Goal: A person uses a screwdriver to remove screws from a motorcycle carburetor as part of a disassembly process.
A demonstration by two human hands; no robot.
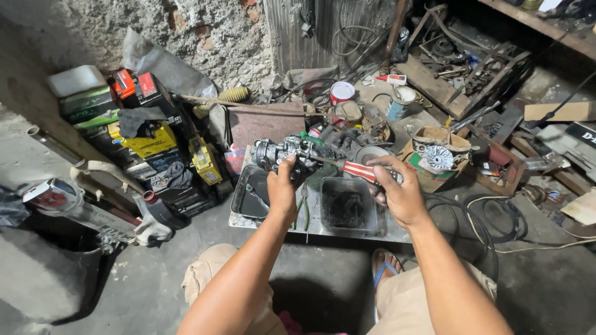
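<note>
My left hand [282, 191] grips a grimy metal carburetor [287, 152] and holds it up above a metal tray. A screwdriver with a red-and-white striped handle [360, 172] is in my right hand [397, 193], its shaft pointing left into the carburetor. Both hands hover over the tray [316, 224], which carries a dark rectangular pan [346, 211] with black residue and another shallow pan [253, 195] at the left. Green-handled pliers [302, 211] lie on the tray between the pans.
Stacked batteries and boxes [149, 139] stand at the left by a rough wall. A cardboard box with a finned metal part [437, 158] sits to the right, with cans [340, 93] behind. Black hose and cable [496, 220] coil on the floor at the right. My sandalled foot [385, 267] is below the tray.
</note>
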